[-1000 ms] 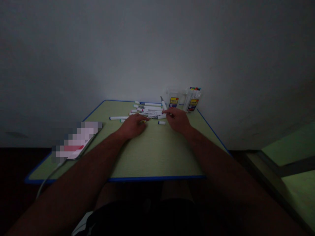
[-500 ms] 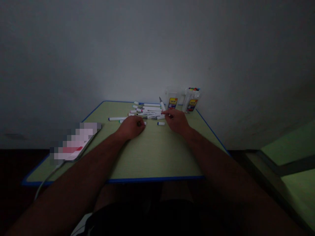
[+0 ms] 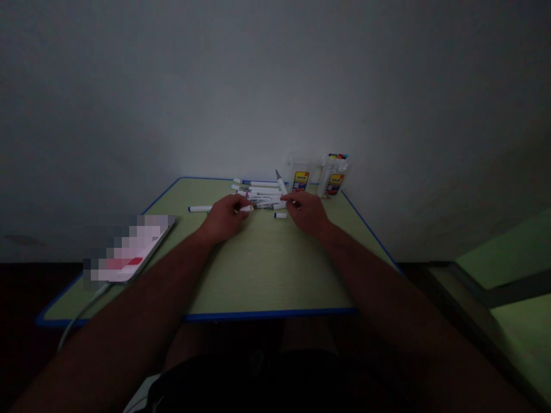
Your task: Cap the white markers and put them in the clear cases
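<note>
My right hand (image 3: 308, 212) is closed on an uncapped white marker (image 3: 282, 184), whose grey tip end points up and to the left. Between the fingers of my left hand (image 3: 226, 217) is a white marker cap (image 3: 247, 209), its end turned toward the right. Beyond both hands lies a loose pile of white markers (image 3: 264, 191), some with bare grey ends. A white cap with a blue end (image 3: 280, 215) rests on the table just left of my right hand. Partly behind my left hand lies a marker with a blue end (image 3: 198, 209).
Against the wall stand a clear case with a yellow label (image 3: 301, 179) and a second case holding markers with coloured ends (image 3: 334, 178). A blurred-out flat device (image 3: 142, 252) with a cable (image 3: 81, 312) lies on the left of the blue-edged table (image 3: 275, 275).
My left hand has lifted slightly away from me, and the white cap in its fingers shows more clearly. The right hand still holds the marker, almost unmoved.
</note>
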A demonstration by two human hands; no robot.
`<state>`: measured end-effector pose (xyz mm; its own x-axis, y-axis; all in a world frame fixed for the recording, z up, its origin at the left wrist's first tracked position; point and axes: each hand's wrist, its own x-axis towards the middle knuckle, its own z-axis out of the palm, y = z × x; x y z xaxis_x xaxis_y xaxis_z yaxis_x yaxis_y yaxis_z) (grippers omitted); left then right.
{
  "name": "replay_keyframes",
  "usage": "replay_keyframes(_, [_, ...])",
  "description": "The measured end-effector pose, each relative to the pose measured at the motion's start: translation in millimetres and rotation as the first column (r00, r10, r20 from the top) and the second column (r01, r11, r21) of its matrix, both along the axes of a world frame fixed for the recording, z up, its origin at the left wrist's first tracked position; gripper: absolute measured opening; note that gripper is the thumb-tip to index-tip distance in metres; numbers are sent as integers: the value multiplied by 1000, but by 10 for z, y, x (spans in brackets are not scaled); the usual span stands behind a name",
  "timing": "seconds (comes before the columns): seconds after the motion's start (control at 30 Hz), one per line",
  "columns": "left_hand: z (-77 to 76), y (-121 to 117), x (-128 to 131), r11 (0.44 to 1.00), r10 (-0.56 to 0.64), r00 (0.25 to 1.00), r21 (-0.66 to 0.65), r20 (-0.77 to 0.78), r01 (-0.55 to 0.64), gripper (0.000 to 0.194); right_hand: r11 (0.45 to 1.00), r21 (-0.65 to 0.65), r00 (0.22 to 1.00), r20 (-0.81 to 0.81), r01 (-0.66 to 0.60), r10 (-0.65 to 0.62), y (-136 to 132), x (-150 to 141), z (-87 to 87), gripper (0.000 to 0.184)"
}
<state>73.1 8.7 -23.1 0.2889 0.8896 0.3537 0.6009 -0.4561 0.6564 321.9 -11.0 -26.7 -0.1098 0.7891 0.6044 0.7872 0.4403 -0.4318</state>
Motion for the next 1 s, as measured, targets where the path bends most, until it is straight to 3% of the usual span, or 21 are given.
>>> replay_keyframes(0.23, [51, -33, -4, 1000, -8, 992, -25, 124, 11, 12, 999, 4, 999, -2, -38, 38, -7, -12, -4, 28])
replay_keyframes(1.0, [-3, 17, -21, 999, -27, 984, -11, 174, 30, 15, 999, -12, 999, 15, -52, 52, -16, -15, -2, 27])
